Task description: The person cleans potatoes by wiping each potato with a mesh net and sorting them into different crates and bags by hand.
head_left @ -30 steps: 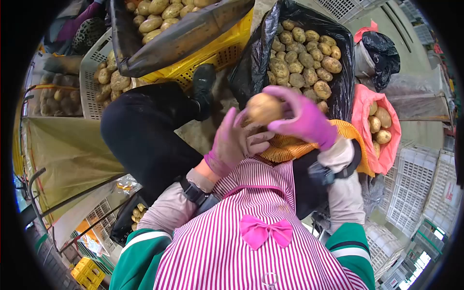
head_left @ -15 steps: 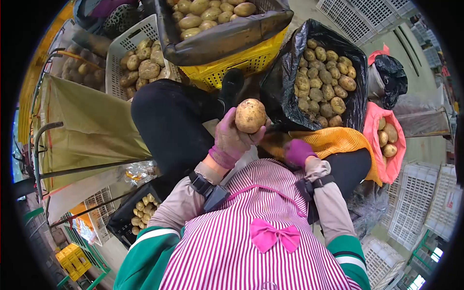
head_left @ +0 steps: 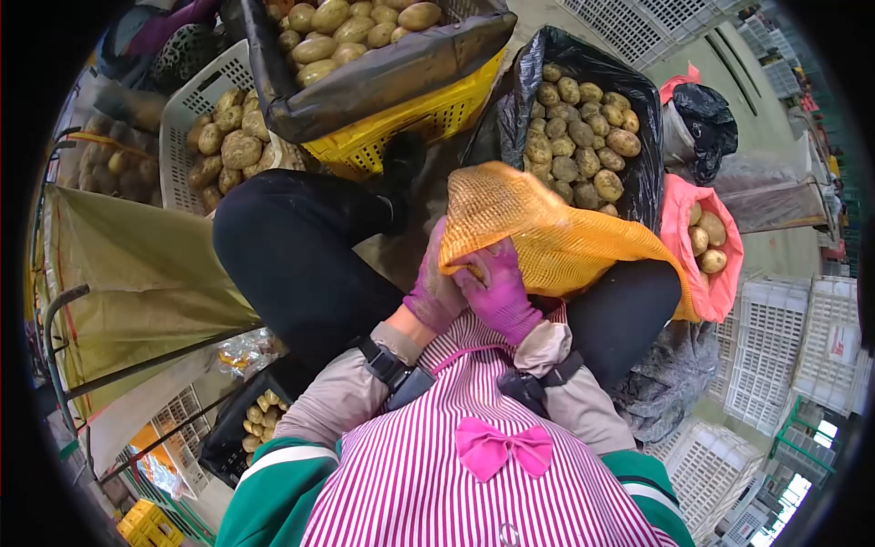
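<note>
Both hands, in purple gloves, meet in front of my lap at the edge of an orange mesh bag (head_left: 583, 242). My right hand (head_left: 499, 292) is closed on the bag's edge. My left hand (head_left: 437, 290) is beside it, its fingers partly under the mesh and curled round a potato (head_left: 470, 267), of which only a small brown patch shows between the hands. The bag's raised end covers the rest. From there the mesh drapes over my right thigh.
Ahead stand a black-lined yellow crate (head_left: 401, 114) of potatoes and a black plastic-lined container (head_left: 638, 150) with more. A white crate (head_left: 178, 137) of potatoes is at left, a pink bag (head_left: 676, 228) of potatoes at right. White crates (head_left: 770, 342) stand farther right.
The potato that my left hand held up in plain view is now mostly hidden by the mesh. My right hand has moved left to my left hand, lifting the bag's end.
</note>
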Demonstrator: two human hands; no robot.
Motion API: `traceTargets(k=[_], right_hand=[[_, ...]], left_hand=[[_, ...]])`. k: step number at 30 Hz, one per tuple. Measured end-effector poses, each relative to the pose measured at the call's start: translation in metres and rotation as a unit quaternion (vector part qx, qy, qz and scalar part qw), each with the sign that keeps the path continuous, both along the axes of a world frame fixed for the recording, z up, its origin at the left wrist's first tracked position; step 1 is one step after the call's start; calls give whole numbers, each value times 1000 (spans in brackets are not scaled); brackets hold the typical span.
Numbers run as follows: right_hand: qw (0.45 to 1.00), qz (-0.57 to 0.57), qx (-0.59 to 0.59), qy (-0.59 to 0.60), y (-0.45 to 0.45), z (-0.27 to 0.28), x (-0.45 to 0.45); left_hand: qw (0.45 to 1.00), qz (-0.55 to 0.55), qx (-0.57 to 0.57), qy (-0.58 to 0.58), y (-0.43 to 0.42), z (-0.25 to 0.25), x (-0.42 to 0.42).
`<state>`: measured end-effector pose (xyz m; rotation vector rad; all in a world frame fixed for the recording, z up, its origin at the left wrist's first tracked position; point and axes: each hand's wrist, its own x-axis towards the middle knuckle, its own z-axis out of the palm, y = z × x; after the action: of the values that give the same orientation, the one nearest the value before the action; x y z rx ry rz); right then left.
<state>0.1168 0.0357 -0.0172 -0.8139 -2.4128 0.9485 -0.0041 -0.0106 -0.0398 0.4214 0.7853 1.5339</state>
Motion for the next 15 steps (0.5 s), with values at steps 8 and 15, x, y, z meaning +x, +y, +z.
traceTargets(k=[8,15], right_hand=[[986,-152,68,30,5,-2,-15],[964,-256,-62,34,19,-10,-17]], left_hand=[[906,-2,27,423,-6,15,10],[898,0,-16,439,-4,5,13]])
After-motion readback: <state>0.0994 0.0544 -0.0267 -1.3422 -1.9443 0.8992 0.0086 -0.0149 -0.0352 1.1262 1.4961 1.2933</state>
